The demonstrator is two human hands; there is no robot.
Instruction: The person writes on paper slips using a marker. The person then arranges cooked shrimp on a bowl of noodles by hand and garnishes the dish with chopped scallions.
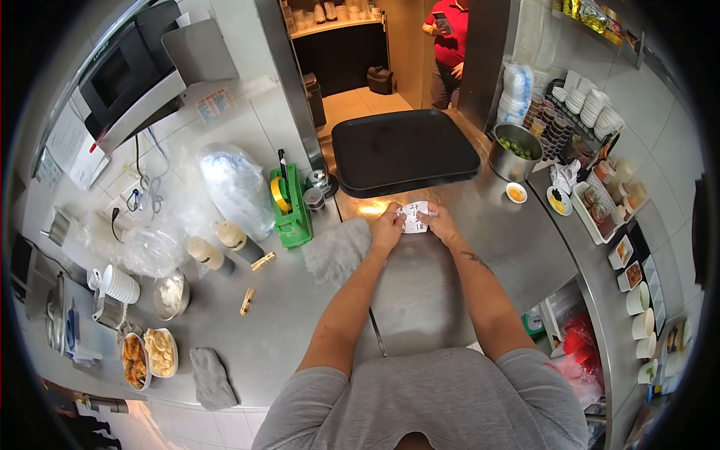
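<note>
Both my hands hold a small white paper slip (pixel 413 217) with dark handwriting, over the steel counter (pixel 420 292). My left hand (pixel 387 227) pinches its left edge. My right hand (pixel 441 223) grips the right edge, thumb on top. Just beyond the slip lies a large black tray (pixel 405 152). A grey cloth (pixel 337 250) is spread beside my left forearm. To the right of the tray sits a small white cup of orange sauce (pixel 516 193).
A green tape dispenser (pixel 290 208), squeeze bottles (pixel 237 240) and bowls of fried food (pixel 136 361) and chips (pixel 160 352) stand left. At right are a metal pot of green items (pixel 515 151) and several small dishes (pixel 643 324). A person in red (pixel 454 37) stands beyond the opening.
</note>
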